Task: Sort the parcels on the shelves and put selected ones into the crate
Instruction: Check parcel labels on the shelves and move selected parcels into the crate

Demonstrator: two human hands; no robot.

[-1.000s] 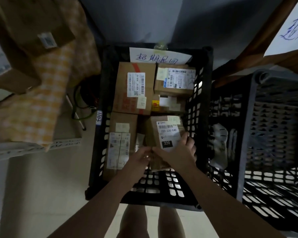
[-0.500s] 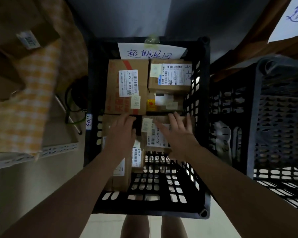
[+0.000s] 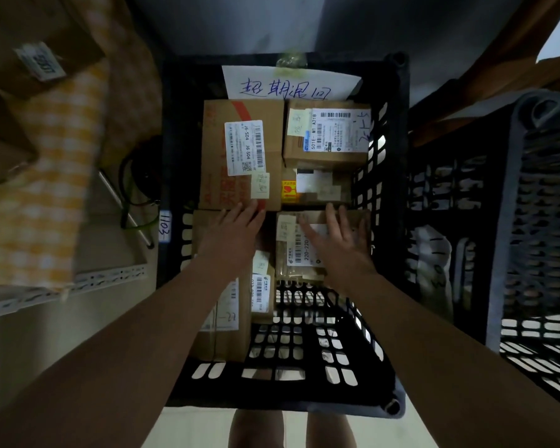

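Left hand and right hand, fingers spread, rest on cardboard parcels inside the black crate.

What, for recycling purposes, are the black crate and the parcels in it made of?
Crate: probably moulded plastic, matte black; its walls and floor are a uniform slotted lattice. Parcels: apparently cardboard, dull brown, with sharp box edges; their white labels look like printed paper stickers.
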